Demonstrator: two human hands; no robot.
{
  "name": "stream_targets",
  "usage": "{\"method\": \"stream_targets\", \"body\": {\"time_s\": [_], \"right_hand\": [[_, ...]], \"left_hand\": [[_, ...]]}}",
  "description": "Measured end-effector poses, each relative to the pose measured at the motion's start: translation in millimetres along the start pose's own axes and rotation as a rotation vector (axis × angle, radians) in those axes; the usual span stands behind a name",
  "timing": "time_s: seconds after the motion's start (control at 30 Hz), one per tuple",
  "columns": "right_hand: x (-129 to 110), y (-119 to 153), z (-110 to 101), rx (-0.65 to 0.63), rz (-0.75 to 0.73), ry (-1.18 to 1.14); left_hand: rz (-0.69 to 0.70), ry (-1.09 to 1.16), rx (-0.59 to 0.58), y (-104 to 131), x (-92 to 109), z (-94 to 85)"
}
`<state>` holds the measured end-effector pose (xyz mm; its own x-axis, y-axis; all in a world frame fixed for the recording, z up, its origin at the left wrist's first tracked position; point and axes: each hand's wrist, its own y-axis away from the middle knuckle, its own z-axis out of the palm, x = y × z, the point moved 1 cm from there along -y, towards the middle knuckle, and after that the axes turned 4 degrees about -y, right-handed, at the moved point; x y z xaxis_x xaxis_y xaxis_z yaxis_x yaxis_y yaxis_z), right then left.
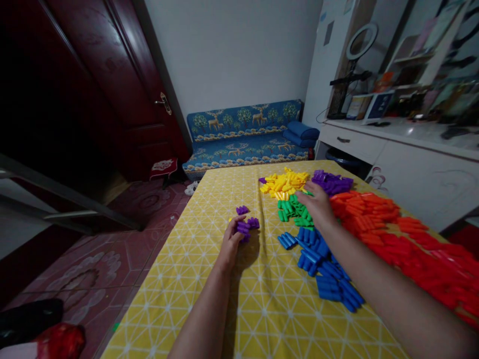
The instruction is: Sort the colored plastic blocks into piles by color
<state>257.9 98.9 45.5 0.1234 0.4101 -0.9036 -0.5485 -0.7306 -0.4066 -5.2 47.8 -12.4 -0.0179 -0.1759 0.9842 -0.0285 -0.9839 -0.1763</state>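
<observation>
My left hand [232, 237] is closed on purple plastic pieces [243, 228] at the middle of the table; other purple pieces [242, 210] lie just beyond and beside its fingers. My right hand [313, 199] reaches over the green pieces [285, 210], beside the yellow pile [285, 183]. Its fingers are partly spread, and no piece shows clearly in them. Behind that hand sits a purple pile [333, 183]. Blue pieces [318, 254] lie nearer, left of my right forearm. An orange pile [364, 212] and a red pile [419, 259] spread to the right.
A yellow patterned cloth [213, 199] covers the table. Past its far edge stands a blue patterned sofa [239, 134]. On the right is a white cabinet [411, 164] holding a ring light [361, 42]. A small stool [163, 167] stands near the dark red door [123, 75].
</observation>
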Motion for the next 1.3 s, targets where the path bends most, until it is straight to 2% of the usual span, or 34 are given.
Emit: {"method": "stream_targets", "body": {"time_s": [0.07,0.13,0.23,0.33,0.63,0.77,0.9,1.03,1.17,1.3], "right_hand": [[-5.5,48.5,19.9,-0.297,0.172,-0.039],[-12.1,95.5,35.5,-0.493,0.23,-0.024],[-19.1,142.6,46.7,-0.516,0.118,0.078],[-18.9,155.5,46.7,-0.475,0.042,0.152],[-10.9,140.8,34.9,-0.56,0.095,0.205],[-13.5,140.5,33.8,-0.577,0.152,0.183],[-16.9,136.1,30.6,-0.513,0.21,0.092],[-19.3,122.6,21.7,-0.392,0.236,-0.023],[-15.7,84.2,3.8,-0.26,0.268,-0.037],[-3.4,11.3,-21.8,-0.143,0.235,0.076]], "left_hand": [[0.014,-0.037,-0.003,-0.2,1.1,-0.1],[0.021,-0.01,-0.034,0.5,3.1,0.8],[0.002,0.096,-0.111,3.2,6.4,4.1],[-0.016,0.162,-0.166,6.3,8.9,7.2],[-0.134,0.054,-0.333,9.5,5.8,9.7],[-0.135,0.05,-0.351,9.0,1.1,10.2],[-0.113,0.049,-0.32,8.1,0.6,10.5],[-0.123,0.072,-0.267,6.6,3.0,9.7],[-0.117,0.029,-0.163,4.2,4.4,6.9],[-0.084,0.008,-0.068,1.5,2.7,6.1]]}}
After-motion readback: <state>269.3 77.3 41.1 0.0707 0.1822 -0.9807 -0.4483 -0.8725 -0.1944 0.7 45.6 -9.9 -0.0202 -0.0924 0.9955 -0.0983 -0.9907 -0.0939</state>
